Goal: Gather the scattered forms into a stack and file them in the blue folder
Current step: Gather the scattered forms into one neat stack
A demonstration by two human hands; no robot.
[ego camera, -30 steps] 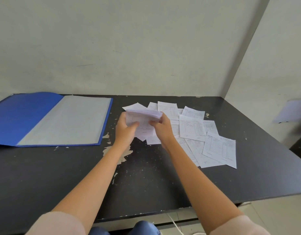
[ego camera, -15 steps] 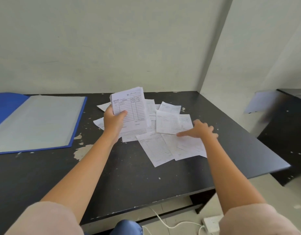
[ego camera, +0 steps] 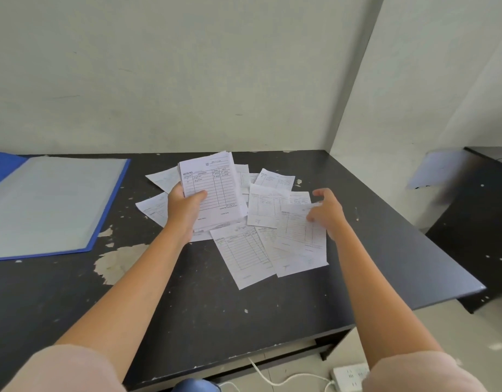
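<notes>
On the black desk (ego camera: 244, 321), from left: the blue folder (ego camera: 3, 168) lies open and flat at the far left, its clear sleeve facing up, well apart from the papers. Near it, a peeled patch (ego camera: 117, 261) roughens the surface. My left hand (ego camera: 184, 210) grips the stack of forms (ego camera: 213, 185) by its lower left corner, thumb across the front, with the stack raised and tilted toward me over the pile. Below and to its right the loose forms (ego camera: 244, 250) lie overlapped, at least 5 in view, and 2 more poke out left of my wrist. My right hand (ego camera: 327, 213) is closed on the upper corner of the top sheet (ego camera: 300, 236), thumb on the paper and fingers curled over its edge. To do this well, I judge, I should lift that 1 sheet clear rather than slide it. It overlaps its neighbours and could drag them toward the desk's right edge. Then I should lay it squarely on the stack. At far right stand a second dark desk (ego camera: 470, 222) and, on the floor, a white power strip (ego camera: 348, 373); neither blocks the way to the folder.
</notes>
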